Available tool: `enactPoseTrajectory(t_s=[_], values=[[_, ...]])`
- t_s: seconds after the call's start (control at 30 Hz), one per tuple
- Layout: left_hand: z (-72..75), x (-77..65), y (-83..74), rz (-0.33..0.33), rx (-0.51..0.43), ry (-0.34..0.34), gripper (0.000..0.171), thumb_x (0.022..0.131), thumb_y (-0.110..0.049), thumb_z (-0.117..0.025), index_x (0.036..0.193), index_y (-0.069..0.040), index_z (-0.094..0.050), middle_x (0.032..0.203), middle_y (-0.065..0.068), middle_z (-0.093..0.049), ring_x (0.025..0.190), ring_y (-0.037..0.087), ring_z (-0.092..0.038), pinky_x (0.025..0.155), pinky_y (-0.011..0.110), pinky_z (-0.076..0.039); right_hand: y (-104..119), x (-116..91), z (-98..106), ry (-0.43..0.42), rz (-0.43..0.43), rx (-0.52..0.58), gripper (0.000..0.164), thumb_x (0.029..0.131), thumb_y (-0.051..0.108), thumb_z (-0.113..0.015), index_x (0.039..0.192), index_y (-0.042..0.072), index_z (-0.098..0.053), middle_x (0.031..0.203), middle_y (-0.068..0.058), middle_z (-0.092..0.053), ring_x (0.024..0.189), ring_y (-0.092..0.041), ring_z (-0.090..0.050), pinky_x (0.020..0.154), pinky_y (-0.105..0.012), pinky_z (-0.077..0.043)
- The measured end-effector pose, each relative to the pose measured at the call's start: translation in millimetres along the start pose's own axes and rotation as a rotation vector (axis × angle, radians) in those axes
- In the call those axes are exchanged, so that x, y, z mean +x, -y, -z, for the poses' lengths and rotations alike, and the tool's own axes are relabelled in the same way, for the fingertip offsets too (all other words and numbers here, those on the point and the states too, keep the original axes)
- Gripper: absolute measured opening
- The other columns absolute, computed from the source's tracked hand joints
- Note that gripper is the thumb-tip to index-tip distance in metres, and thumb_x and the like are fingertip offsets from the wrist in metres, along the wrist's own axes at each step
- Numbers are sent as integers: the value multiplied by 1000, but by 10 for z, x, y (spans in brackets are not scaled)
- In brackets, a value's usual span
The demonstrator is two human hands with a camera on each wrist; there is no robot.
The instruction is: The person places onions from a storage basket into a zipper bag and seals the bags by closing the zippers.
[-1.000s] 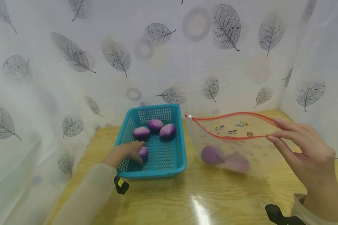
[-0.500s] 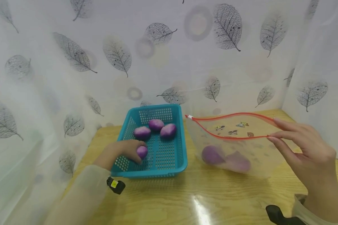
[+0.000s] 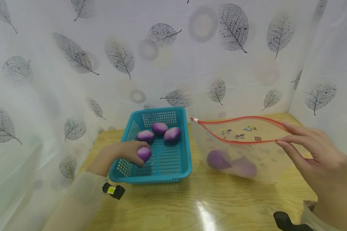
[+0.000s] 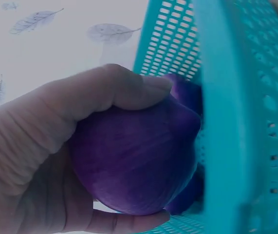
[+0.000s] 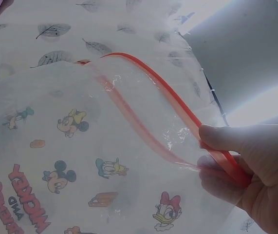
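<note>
In the head view my left hand [image 3: 130, 152] grips a red onion [image 3: 144, 154] over the near left part of a blue-green plastic basket [image 3: 189, 160]. The left wrist view shows the thumb across the top of this onion [image 4: 134, 156] and a finger beneath it. Three more onions [image 3: 160, 129] lie at the back of the basket. On the right, my right hand [image 3: 321, 154] pinches the red-edged rim of a see-through zip bag [image 3: 266, 160]. Its mouth gapes, and two purple onions [image 3: 218, 159] show through the lower wall.
The basket and bag stand side by side on a wooden table [image 3: 167, 205]. A white slider [image 3: 195, 120] sits at the left end of the bag's zip. Leaf-printed white sheeting [image 3: 173, 70] hangs behind and at both sides.
My left hand has lifted the onion from the basket floor and drawn it slightly left and up. My right hand and the bag stay almost in place.
</note>
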State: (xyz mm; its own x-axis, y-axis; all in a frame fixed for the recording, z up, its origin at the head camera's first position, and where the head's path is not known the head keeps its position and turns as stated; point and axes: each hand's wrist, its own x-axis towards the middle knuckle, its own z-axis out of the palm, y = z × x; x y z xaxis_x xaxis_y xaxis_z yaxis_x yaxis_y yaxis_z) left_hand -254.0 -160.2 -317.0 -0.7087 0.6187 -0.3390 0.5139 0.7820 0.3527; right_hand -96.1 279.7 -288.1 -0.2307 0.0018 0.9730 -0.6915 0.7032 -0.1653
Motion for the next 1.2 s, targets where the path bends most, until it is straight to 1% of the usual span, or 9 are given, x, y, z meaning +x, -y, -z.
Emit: enactPoseTrajectory(t_s=[0.2, 0.37, 0.47, 0.6, 0.67, 0.83, 1.0, 1.1, 1.2], values=[[69, -84, -93, 34, -70, -22, 63, 68, -33, -76, 124, -16, -54, 110, 4, -60, 94, 17, -57, 84, 34, -49, 5, -3, 8, 9, 4, -3, 47, 85, 36, -69, 71, -10, -68, 98, -19, -71, 102, 3, -59, 91, -14, -43], [134, -138, -196, 10, -126, -68, 65, 72, -35, -76, 129, -15, -53, 114, 9, -58, 96, 22, -57, 84, 38, -50, 10, -15, 38, 21, -11, -18, 48, 86, 36, -68, 72, -10, -68, 99, -18, -71, 103, 4, -58, 92, -13, -42], [150, -164, -235, 12, -171, -85, 65, 73, -37, -76, 131, -19, -51, 115, 8, -57, 98, 22, -57, 84, 37, -51, 9, -16, 36, 16, -11, -18, 49, 86, 36, -68, 71, -10, -68, 99, -18, -71, 103, 4, -58, 92, -13, -42], [158, -178, -271, -17, -203, -115, 62, 76, -36, -76, 130, -21, -47, 113, 5, -57, 98, 21, -57, 82, 36, -52, 6, -12, 16, 5, -4, 0, 48, 85, 35, -69, 71, -10, -68, 98, -19, -71, 102, 3, -59, 91, -14, -43], [164, -184, -295, -42, -199, -141, 59, 78, -35, -75, 129, -20, -47, 112, 4, -58, 97, 20, -57, 81, 35, -52, 8, -10, 10, 2, -3, 5, 47, 85, 35, -69, 71, -10, -68, 98, -19, -71, 102, 2, -59, 91, -14, -43], [181, -212, -353, -63, -178, -211, 58, 78, -39, -74, 127, -18, -50, 109, 1, -59, 95, 17, -57, 80, 34, -51, 13, -7, 11, 7, -3, 3, 48, 85, 35, -69, 71, -10, -68, 98, -19, -71, 103, 2, -59, 91, -14, -43], [197, -232, -400, -89, -170, -246, 62, 79, -42, -73, 132, -19, -49, 116, 2, -57, 100, 19, -55, 83, 35, -51, 12, -5, 12, 8, -6, -4, 47, 85, 35, -69, 72, -10, -68, 99, -19, -71, 103, 3, -59, 92, -14, -43], [216, -246, -455, -107, -213, -262, 66, 79, -42, -74, 136, -23, -47, 121, 1, -55, 104, 20, -54, 85, 36, -51, 14, -3, 15, 12, -11, -13, 48, 86, 36, -69, 71, -10, -68, 99, -18, -71, 104, 3, -59, 92, -14, -43], [239, -243, -512, -166, -276, -285, 66, 78, -40, -75, 137, -32, -46, 127, -2, -53, 107, 19, -54, 87, 36, -50, 19, 1, 8, 10, -14, -8, 48, 85, 36, -69, 71, -10, -68, 99, -18, -71, 103, 2, -59, 92, -13, -42]])
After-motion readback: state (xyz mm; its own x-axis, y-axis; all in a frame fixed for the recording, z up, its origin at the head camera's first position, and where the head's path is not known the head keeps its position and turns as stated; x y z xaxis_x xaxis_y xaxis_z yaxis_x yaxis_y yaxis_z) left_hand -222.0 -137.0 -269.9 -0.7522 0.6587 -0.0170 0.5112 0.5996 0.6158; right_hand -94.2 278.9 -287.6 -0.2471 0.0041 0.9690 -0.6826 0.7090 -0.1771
